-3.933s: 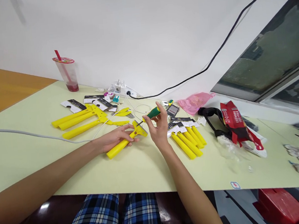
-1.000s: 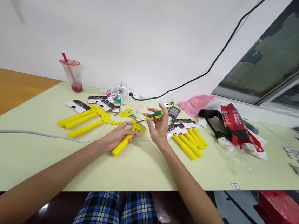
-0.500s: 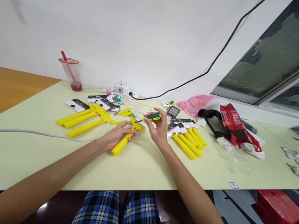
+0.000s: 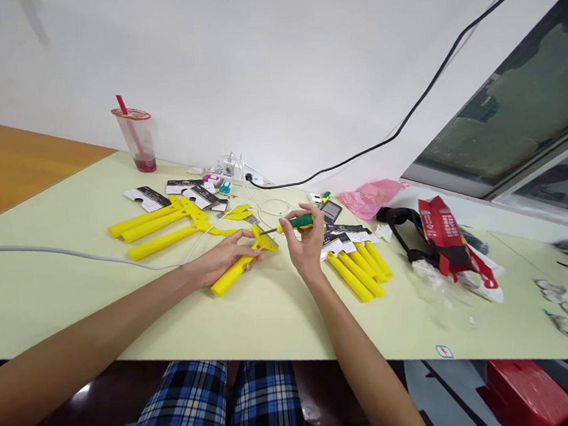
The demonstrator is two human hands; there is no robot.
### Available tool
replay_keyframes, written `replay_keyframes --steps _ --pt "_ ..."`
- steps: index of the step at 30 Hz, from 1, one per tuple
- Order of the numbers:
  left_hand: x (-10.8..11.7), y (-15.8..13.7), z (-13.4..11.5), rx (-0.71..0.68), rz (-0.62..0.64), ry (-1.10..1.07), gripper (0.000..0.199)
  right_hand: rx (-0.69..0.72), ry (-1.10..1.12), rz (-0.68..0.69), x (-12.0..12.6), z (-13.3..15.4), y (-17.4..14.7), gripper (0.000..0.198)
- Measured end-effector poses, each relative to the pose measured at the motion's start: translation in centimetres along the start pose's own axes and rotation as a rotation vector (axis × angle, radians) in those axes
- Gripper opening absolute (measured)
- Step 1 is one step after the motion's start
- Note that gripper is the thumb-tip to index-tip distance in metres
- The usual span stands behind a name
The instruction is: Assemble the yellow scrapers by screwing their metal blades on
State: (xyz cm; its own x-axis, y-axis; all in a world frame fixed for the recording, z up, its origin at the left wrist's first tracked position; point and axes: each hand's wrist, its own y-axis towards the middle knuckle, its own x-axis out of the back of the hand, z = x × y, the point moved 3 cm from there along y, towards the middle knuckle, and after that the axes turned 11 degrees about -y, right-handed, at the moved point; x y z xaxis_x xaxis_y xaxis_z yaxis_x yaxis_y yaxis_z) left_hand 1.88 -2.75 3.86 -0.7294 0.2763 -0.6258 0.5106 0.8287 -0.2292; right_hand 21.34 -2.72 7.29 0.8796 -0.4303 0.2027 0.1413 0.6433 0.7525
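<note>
My left hand (image 4: 231, 257) is closed around a yellow scraper (image 4: 231, 276), its handle slanting toward me and its wide head up and to the right. In my right hand (image 4: 307, 244) is a screwdriver (image 4: 301, 221) with a green and yellow handle. The screwdriver's shaft points left and its tip is at the scraper's head; whether it sits in a screw is too small to tell. Left of my hands lie several yellow scraper handles (image 4: 161, 241). To the right, several more yellow scrapers (image 4: 350, 277) lie side by side with their heads under black and white cards (image 4: 339, 240).
A plastic cup (image 4: 137, 140) with a red straw stands at the back left. Behind my hands are a power strip (image 4: 234, 169) and white cable. A pink plastic bag (image 4: 371, 198), a red bag (image 4: 441, 234) and a black strap (image 4: 400, 228) lie to the right.
My right hand has shifted slightly right with the screwdriver, and more of its shaft shows. The left hand holds the scraper in nearly the same place.
</note>
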Motion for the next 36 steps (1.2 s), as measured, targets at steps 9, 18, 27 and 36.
replay_keyframes --steps 9,18,27,36 --pt "0.22 0.18 -0.03 -0.007 -0.009 0.011 0.058 -0.006 0.04 0.024 -0.45 -0.14 -0.13 0.049" --pt "0.35 0.29 -0.12 -0.022 -0.042 -0.014 0.06 0.041 0.105 0.162 -0.67 0.1 -0.29 0.054" --pt "0.41 0.29 0.03 -0.019 -0.027 -0.013 0.06 0.073 0.007 0.136 -0.58 -0.34 -0.41 0.053" --pt "0.61 0.48 0.1 -0.013 -0.015 0.016 0.06 0.009 0.014 0.123 -0.9 -0.37 -0.63 0.067"
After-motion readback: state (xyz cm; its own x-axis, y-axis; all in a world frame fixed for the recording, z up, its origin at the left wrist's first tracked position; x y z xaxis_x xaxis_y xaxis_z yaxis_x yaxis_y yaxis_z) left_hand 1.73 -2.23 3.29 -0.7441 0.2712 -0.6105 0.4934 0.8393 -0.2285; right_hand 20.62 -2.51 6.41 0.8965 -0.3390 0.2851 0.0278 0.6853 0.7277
